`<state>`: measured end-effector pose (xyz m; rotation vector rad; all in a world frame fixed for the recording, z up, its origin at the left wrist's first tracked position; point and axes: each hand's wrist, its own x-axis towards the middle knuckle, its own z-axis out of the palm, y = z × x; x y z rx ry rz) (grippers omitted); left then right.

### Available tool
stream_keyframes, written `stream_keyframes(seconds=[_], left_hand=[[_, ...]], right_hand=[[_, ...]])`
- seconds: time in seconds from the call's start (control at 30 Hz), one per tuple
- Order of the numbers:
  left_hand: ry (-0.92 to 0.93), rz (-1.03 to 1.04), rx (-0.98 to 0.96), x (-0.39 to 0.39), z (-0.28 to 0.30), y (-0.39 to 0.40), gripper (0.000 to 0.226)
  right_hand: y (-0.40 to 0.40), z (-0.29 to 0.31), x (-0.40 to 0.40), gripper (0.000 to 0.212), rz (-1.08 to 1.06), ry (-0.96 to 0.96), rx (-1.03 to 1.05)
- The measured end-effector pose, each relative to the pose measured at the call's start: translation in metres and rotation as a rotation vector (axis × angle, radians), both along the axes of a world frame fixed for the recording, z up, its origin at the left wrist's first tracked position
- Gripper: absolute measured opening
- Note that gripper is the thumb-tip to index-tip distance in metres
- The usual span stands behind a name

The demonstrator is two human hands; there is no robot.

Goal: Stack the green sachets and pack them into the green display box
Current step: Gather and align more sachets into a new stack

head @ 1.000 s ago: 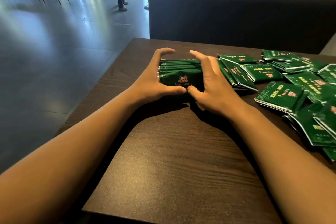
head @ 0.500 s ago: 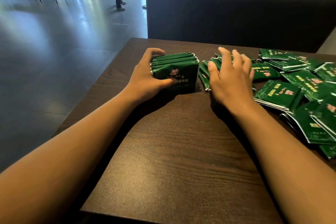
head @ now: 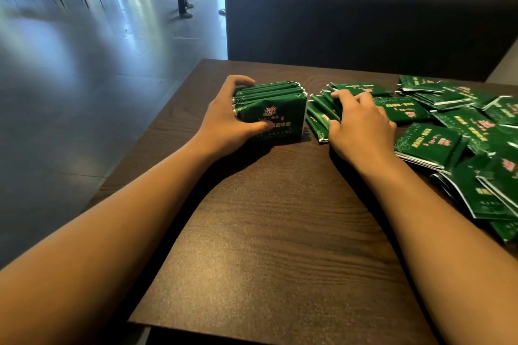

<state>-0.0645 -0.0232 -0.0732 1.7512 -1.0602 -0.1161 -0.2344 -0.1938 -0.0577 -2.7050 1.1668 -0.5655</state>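
We see the left hand (head: 227, 117) curled round a stack (head: 270, 110) of green sachets standing on edge on the table (head: 280, 232), thumb across the near face, fingers over the far end. The print under the thumb is partly hidden. The right hand (head: 361, 127) lies just beside the stack on a leaning row (head: 319, 117) of sachets; its fingers bend onto them, and we cannot tell whether this grip pinches any. Loose sachets (head: 431, 143) spread to the right, some cut off by the frame edge. A dark bench back (head: 364, 14) stands behind the table. We cannot make out any box.
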Motion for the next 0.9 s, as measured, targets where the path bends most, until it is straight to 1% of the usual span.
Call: stream_keyframes(seconds=[0.2,0.23,0.27,0.37,0.4,0.43,0.57,0.63,0.73,0.83,0.9], left_hand=[[-0.006,0.004,0.002,0.001,-0.001,0.001,0.073],[-0.006,0.005,0.002,0.0,0.0,0.001,0.073],[-0.006,0.004,0.002,0.0,-0.001,0.001,0.073],[-0.007,0.004,0.003,-0.001,0.0,0.001,0.073],[-0.007,0.005,0.004,0.0,0.0,0.001,0.073],[-0.007,0.005,0.003,0.0,0.001,0.001,0.073],[-0.001,0.008,0.0,-0.001,0.0,0.001,0.072],[0.002,0.008,-0.004,-0.001,0.0,0.001,0.072],[0.004,0.0,-0.008,-0.001,0.0,0.0,0.073],[-0.001,0.001,-0.005,0.0,0.0,0.0,0.073],[0.003,-0.006,-0.007,0.0,-0.001,0.0,0.073]], right_hand=[[0.0,0.0,0.002,0.027,0.067,-0.178,-0.117],[-0.001,0.001,0.003,0.026,0.08,-0.194,-0.135],[-0.001,0.001,0.003,0.03,0.09,-0.199,-0.147],[-0.001,0.002,0.003,0.054,0.099,-0.199,-0.133],[0.0,0.002,0.004,0.057,0.101,-0.195,-0.13],[0.0,0.002,0.004,0.056,0.103,-0.19,-0.134],[-0.001,0.004,0.004,0.037,0.086,-0.231,-0.198],[-0.002,0.004,0.003,0.033,0.105,-0.315,-0.226],[-0.003,0.007,0.002,0.031,0.159,-0.492,-0.281],[0.0,0.013,0.001,0.027,0.26,-0.688,-0.298],[0.007,0.014,0.0,0.022,0.324,-0.774,-0.302]])
